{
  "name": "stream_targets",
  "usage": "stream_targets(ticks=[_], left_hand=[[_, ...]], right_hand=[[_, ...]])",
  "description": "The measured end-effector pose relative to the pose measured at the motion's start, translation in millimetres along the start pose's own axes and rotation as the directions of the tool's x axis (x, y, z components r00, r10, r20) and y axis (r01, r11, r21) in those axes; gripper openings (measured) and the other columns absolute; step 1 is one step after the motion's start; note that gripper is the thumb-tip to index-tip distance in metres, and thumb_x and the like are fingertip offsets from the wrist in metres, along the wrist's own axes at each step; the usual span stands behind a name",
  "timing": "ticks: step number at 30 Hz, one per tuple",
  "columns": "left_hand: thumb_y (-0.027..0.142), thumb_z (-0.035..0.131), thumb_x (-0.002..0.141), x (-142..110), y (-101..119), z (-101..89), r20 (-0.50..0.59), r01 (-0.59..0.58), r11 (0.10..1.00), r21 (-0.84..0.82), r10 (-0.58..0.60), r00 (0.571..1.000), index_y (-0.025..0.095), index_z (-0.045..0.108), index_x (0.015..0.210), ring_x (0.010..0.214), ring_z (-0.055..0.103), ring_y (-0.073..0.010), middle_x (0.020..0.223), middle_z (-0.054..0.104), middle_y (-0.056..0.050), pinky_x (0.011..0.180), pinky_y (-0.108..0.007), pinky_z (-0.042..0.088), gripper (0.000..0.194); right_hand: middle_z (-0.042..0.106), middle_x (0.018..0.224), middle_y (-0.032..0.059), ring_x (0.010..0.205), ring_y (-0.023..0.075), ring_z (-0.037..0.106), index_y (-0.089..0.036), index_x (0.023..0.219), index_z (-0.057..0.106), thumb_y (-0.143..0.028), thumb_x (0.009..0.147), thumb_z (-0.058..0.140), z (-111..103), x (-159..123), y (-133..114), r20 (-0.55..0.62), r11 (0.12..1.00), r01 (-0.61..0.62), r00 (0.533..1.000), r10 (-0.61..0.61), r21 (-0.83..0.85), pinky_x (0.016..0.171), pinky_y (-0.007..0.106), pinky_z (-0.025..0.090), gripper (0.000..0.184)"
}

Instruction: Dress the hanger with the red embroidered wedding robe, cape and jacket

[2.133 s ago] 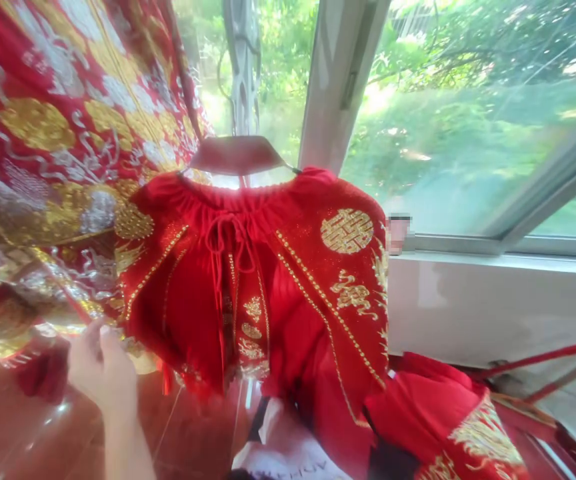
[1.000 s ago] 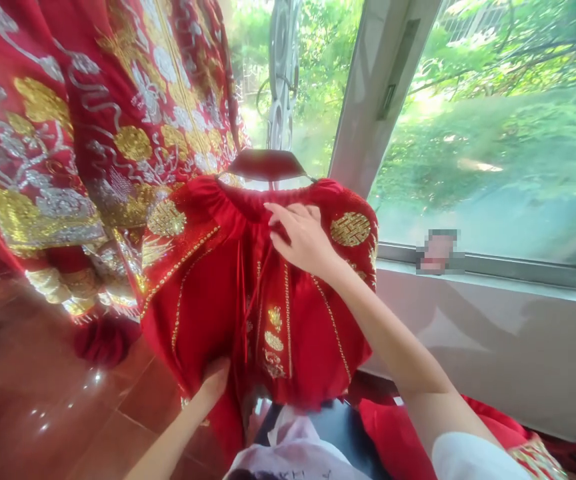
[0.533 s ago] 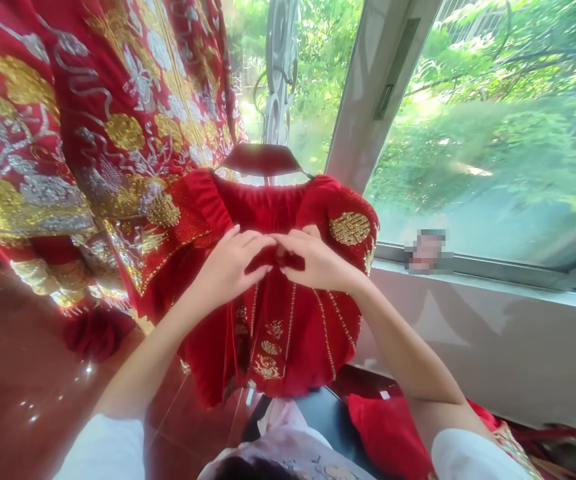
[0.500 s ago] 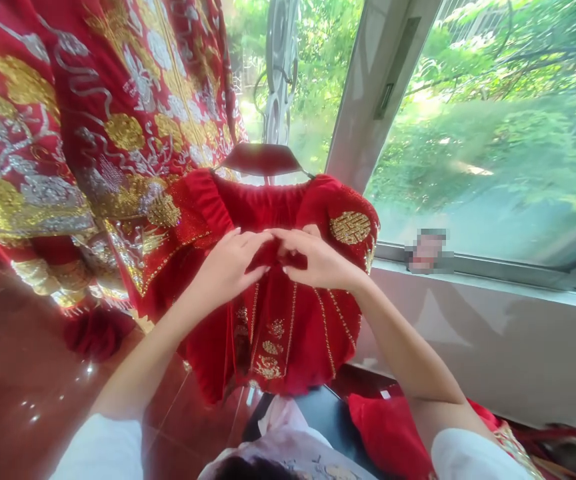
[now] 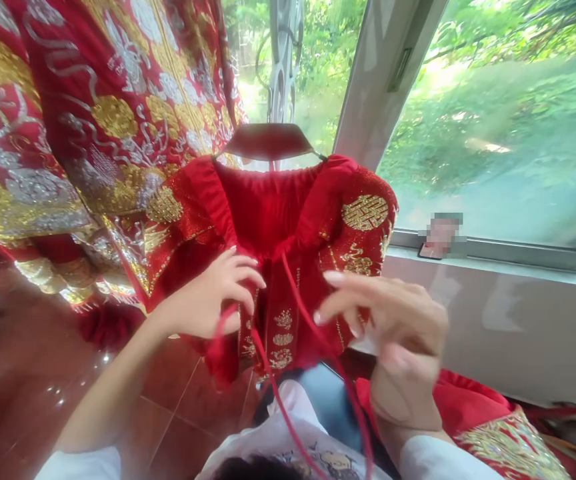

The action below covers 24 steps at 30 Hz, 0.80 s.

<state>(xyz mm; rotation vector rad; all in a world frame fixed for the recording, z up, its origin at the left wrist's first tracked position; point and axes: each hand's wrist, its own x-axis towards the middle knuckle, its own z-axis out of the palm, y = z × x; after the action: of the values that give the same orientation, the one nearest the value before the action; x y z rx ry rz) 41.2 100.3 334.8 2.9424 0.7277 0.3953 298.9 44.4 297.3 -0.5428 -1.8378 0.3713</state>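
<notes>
A short red velvet garment (image 5: 268, 207) with gold embroidery hangs in front of me, its gathered neckline facing me. From the neckline a thin red drawstring (image 5: 297, 293) runs down and loops low before my body. My left hand (image 5: 218, 293) is at the garment's front, below the left part of the neckline. Its fingers curl around a blurred part of the drawstring. To the right, my right hand (image 5: 401, 320) hovers over the garment's sleeve side with fingers apart. Its fingertips are close beside the cord, with no grip on it visible.
A dark red hanger (image 5: 271, 141) carries the garment beside the metal stand (image 5: 283, 67). Heavily embroidered red robes (image 5: 103, 120) hang at left. A phone-like object (image 5: 438, 240) rests on the windowsill. Red fabric with gold embroidery (image 5: 488, 413) lies at lower right.
My hands, earlier together at the neckline, have moved apart and lower, the right one farther out. A long loop of drawstring now shows. The garment sits slightly higher in view.
</notes>
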Motion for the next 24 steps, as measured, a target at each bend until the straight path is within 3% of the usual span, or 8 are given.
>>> stream_targets(ticks=[2,4,6,8,12,18,24], left_hand=[[0.009,0.052,0.072,3.5,-3.9,2.4,-0.077,0.063,0.994,0.094,-0.055,0.995,0.023,0.070,0.082,0.119,0.051,-0.0207,0.113,0.064,-0.001,0.120,-0.052,0.010,0.025],[0.013,0.052,0.074,14.5,-10.9,7.9,-0.201,0.120,0.963,0.243,-0.071,0.977,0.020,0.069,0.095,0.113,0.055,-0.0221,0.114,0.064,-0.005,0.120,-0.054,0.011,0.027],[0.023,0.056,0.077,28.9,-19.4,16.3,-0.253,0.144,0.907,0.396,-0.043,0.966,0.015,0.066,0.109,0.109,0.057,-0.0259,0.111,0.065,-0.010,0.118,-0.055,0.016,0.035],[0.028,0.058,0.079,40.9,-27.0,25.6,-0.229,0.162,0.839,0.519,-0.046,0.972,0.008,0.064,0.111,0.100,0.060,-0.0277,0.100,0.067,-0.013,0.116,-0.054,0.024,0.038],[0.009,0.048,0.082,45.5,-33.6,33.6,-0.192,0.197,0.770,0.607,-0.098,0.976,0.010,0.068,0.090,0.085,0.062,-0.0236,0.083,0.068,-0.010,0.113,-0.049,0.031,0.022],[0.008,0.042,0.088,32.0,-31.1,15.7,-0.112,0.163,0.906,0.390,-0.129,0.985,0.014,0.069,0.088,0.087,0.061,-0.0186,0.083,0.069,-0.004,0.114,-0.050,0.027,0.028],[0.004,0.041,0.087,24.6,-22.1,7.3,-0.159,0.108,0.934,0.340,-0.056,0.986,0.016,0.070,0.089,0.086,0.060,-0.0167,0.087,0.071,-0.002,0.115,-0.048,0.027,0.031]], right_hand=[[0.069,0.067,-0.0003,0.041,0.0072,0.048,-0.020,0.105,0.068,-0.037,0.090,0.054,21.4,0.5,13.1,-0.076,0.994,-0.098,0.993,0.093,-0.057,0.047,0.021,0.042,0.026],[0.071,0.070,0.0011,0.047,0.0092,0.055,-0.018,0.093,0.070,-0.024,0.087,0.057,49.4,4.9,34.6,-0.098,0.952,-0.255,0.965,0.241,-0.169,0.052,0.022,0.046,0.015],[0.073,0.080,0.0067,0.062,0.0160,0.065,-0.014,0.095,0.071,-0.019,0.085,0.056,76.5,9.4,58.5,-0.135,0.864,-0.418,0.909,0.395,-0.282,0.064,0.027,0.051,0.018],[0.074,0.095,0.0125,0.080,0.0223,0.069,-0.012,0.104,0.070,-0.015,0.087,0.049,96.8,11.8,78.4,-0.225,0.796,-0.517,0.855,0.467,-0.314,0.078,0.034,0.052,0.027],[0.071,0.107,0.0130,0.094,0.0230,0.067,-0.013,0.105,0.070,-0.020,0.090,0.046,113.9,13.0,93.6,-0.321,0.843,-0.509,0.838,0.441,-0.172,0.089,0.036,0.050,0.029],[0.070,0.073,0.0035,0.064,0.0149,0.059,-0.014,0.082,0.070,-0.030,0.086,0.054,119.1,18.1,79.7,-0.354,0.841,-0.517,0.766,0.537,0.156,0.062,0.026,0.047,0.023],[0.065,0.067,0.0013,0.060,0.0117,0.051,-0.014,0.070,0.060,-0.032,0.084,0.053,118.0,9.8,71.1,-0.318,0.826,-0.525,0.763,0.563,0.204,0.059,0.023,0.041,0.023]])
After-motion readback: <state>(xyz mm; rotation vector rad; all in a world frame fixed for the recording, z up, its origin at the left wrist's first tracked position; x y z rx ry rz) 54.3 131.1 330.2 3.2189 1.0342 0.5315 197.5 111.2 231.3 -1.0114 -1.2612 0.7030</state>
